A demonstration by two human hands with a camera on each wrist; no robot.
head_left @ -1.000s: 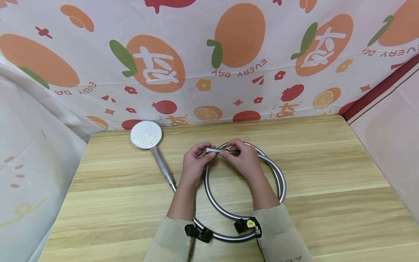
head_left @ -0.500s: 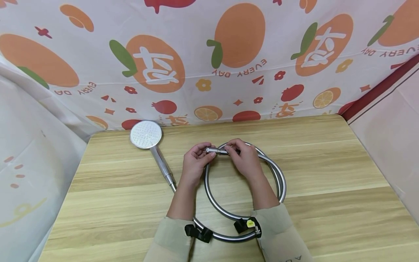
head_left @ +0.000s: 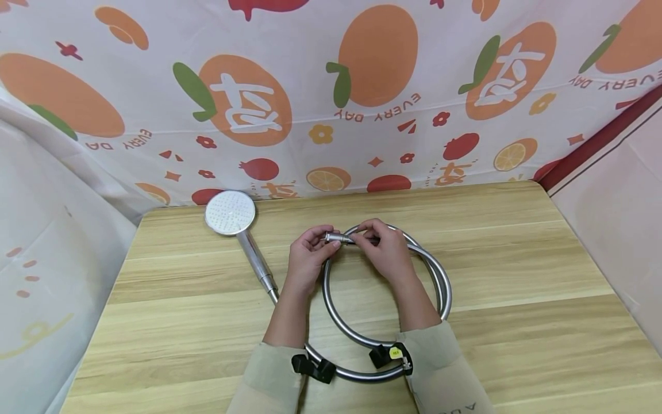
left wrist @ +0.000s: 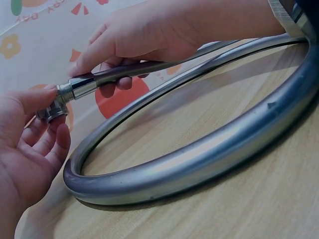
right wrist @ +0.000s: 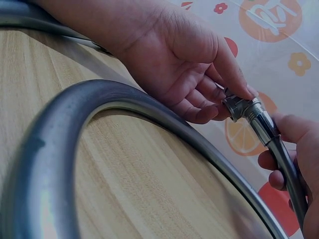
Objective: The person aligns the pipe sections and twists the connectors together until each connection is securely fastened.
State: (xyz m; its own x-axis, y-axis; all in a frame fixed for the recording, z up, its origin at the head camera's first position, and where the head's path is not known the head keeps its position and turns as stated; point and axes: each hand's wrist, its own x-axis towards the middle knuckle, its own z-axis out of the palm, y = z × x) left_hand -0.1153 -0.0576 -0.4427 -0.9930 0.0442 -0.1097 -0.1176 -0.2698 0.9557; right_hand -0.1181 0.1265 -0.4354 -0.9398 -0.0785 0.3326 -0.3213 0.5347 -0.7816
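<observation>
In the left wrist view my left hand pinches a small chrome branched fitting between thumb and fingers. A shiny metal collar at the end of the silver shower hose meets the fitting in line. Close behind that collar, my right hand grips the hose, with fingers beneath it and the thumb near the collar. From the right wrist the fitting shows a side branch with an open end. How far the two parts are threaded together cannot be seen.
The rest of the hose lies coiled on the wooden table under both forearms. Left of the hands, a round shower head lies face up, its handle joined to the hose. A fruit-patterned cloth hangs behind the table.
My right thumb drew back from the collar, then came forward to the hose end again. The left hand, fitting and shower head look unmoved.
</observation>
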